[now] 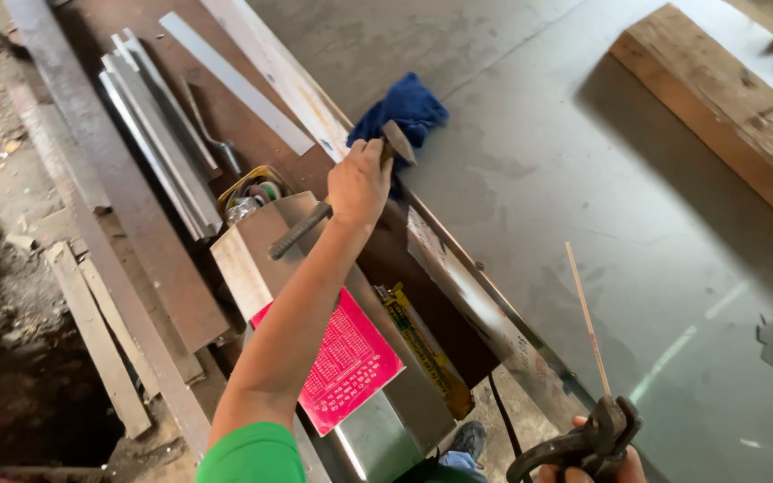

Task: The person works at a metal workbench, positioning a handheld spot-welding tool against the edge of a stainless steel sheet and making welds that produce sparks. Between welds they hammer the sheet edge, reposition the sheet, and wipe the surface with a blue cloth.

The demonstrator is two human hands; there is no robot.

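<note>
My left hand (pixel 359 182) is stretched forward and closed around a chipping hammer (pixel 301 232), whose pointed metal head (pixel 398 141) sticks out just past the fingers, right beside a blue cloth (pixel 407 106). At the bottom right, my right hand (pixel 583 471) is mostly out of frame and grips a dark welding electrode holder (pixel 581 444). A thin welding rod (pixel 587 315) is clamped in the holder and points up over the large grey metal sheet (pixel 539 161).
A pink printed card (pixel 346 360) lies on a shiny steel box (pixel 378 429), with a yellow tape-like strip (pixel 422 344) beside it. Metal strips (pixel 158 134) and rusty bars (pixel 109 179) lie to the left. A wooden beam (pixel 717 98) rests at the top right.
</note>
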